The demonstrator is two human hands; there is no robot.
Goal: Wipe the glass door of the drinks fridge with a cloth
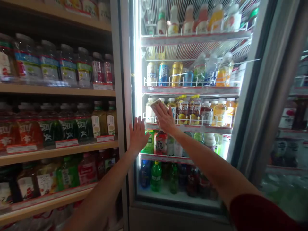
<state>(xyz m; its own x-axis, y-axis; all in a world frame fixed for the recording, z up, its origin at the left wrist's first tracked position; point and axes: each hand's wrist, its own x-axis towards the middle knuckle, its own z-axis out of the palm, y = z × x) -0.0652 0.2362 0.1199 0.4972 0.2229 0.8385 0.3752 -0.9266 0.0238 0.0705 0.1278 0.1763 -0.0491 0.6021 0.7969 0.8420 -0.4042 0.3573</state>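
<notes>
A lit drinks fridge [183, 129] stands in front of me, seemingly behind a glass door. My right hand [165, 117] is stretched toward the glass at the height of a middle shelf, its palm over a folded pale cloth [157, 103]. Only the cloth's upper edge shows past my fingers. Lower and to the left, my left hand [138, 136] lies flat with fingers spread, by the left door frame [126, 106], and holds nothing. Bottles and cans [176, 73] stand in rows behind both hands.
Wooden shelves [60, 89] full of bottled drinks fill the left side, with price labels [66, 143] along their edges. To the right runs a thick metal door frame [274, 83], with another section of bottles [287, 115] beyond it.
</notes>
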